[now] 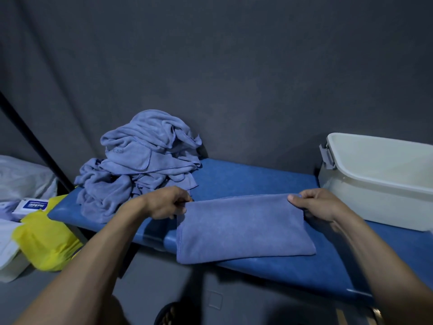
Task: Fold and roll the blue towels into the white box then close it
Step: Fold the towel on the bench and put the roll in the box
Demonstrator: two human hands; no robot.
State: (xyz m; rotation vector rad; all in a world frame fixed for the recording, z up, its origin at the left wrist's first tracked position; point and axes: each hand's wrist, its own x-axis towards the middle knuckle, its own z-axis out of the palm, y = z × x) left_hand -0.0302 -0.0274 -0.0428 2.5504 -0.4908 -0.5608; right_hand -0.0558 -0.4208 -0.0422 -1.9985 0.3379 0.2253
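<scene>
Left hand (169, 202) and right hand (315, 204) pinch the far corners of a folded blue towel (243, 228) on the desk (253, 177). Likely next: rolling it toward the open white box (379, 181) nearby.

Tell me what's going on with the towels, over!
Left hand and right hand pinch far corners of folded towel on bench. Pile waiting. Box open, looks empty. Nothing blocking.

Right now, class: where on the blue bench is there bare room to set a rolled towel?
Bare bench lies behind the folded towel, between the towel pile and the white box. The left end is crowded by the pile.
</scene>
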